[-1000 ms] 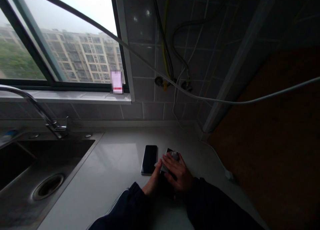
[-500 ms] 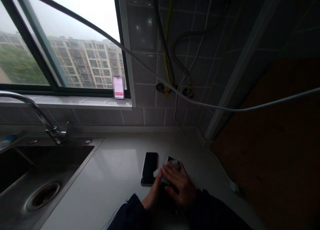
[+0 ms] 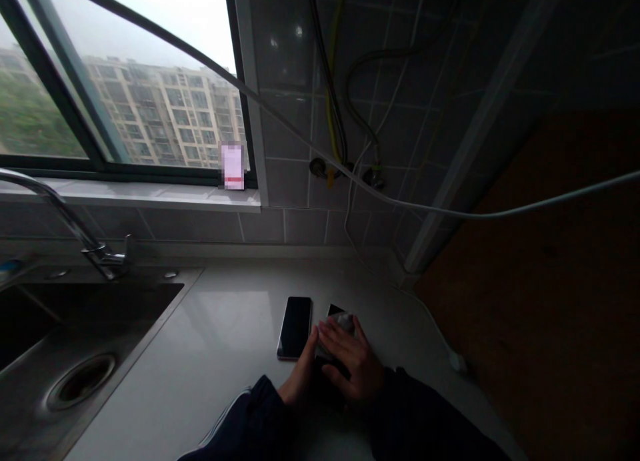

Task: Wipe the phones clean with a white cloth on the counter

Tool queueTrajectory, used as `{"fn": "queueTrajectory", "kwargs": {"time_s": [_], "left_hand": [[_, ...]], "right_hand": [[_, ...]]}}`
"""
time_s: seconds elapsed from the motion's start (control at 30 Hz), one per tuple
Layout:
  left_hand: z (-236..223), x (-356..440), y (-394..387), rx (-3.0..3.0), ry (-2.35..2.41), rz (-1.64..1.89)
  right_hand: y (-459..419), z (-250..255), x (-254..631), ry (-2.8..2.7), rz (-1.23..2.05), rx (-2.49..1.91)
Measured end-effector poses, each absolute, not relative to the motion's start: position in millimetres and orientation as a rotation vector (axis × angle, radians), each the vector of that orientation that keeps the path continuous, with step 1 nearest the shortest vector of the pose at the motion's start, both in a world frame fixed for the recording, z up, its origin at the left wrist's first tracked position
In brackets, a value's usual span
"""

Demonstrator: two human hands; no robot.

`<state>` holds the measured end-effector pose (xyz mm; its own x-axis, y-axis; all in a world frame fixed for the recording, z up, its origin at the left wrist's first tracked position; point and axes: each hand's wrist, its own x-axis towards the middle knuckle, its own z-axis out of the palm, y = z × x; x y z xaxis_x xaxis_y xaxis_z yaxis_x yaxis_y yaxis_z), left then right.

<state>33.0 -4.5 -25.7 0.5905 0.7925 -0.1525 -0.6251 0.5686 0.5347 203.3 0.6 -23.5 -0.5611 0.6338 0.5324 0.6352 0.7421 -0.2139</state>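
Note:
Under my right hand [image 3: 350, 362] a whitish crumpled wipe [image 3: 344, 321] is pressed against a dark, flat, phone-like slab [image 3: 336, 309]. The fingers lie close together over the wipe, and the hand covers most of the slab. My left hand [image 3: 301, 374] grips the slab's left side with the thumb pointing forward; its other fingers are hidden. Just left of the hands, a smartphone [image 3: 295, 327] with a black screen lies flat on the white counter [image 3: 225, 347].
On the left are a steel sink [image 3: 145, 307] and a chrome faucet [image 3: 95, 251]. A pale cable [image 3: 440, 212] crosses in front of the tiled wall. A small pinkish, pixelated upright thing [image 3: 233, 166] stands on the windowsill [image 3: 190, 195]. A brown panel [image 3: 540, 301] is on the right.
The whole view has shifted slightly, so everything sits a little higher and further left. Less of the wipe shows on the left side, between the hands. Both hands keep nearly the same pose.

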Motion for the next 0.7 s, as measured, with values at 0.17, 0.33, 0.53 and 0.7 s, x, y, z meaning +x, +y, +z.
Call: {"fn": "queueTrajectory", "kwargs": {"time_s": [0.17, 0.33, 0.53, 0.7], "left_hand": [[-24.5, 35.4, -4.8, 0.412, 0.401, 0.866], [-14.6, 34.7, -5.3, 0.386, 0.445, 0.835], [-13.1, 34.3, -3.8, 0.37, 0.468, 0.86], [-11.2, 32.8, -6.7, 0.358, 0.528, 0.797]], "right_hand": [[0.7, -24.1, 203.2, -2.339, 0.031, -0.955], [2.0, -25.6, 204.2, -2.334, 0.064, -0.979], [0.9, -23.3, 203.3, -2.333, 0.086, -0.991], [1.8, -27.4, 205.9, -2.402, 0.141, -0.84]]}}
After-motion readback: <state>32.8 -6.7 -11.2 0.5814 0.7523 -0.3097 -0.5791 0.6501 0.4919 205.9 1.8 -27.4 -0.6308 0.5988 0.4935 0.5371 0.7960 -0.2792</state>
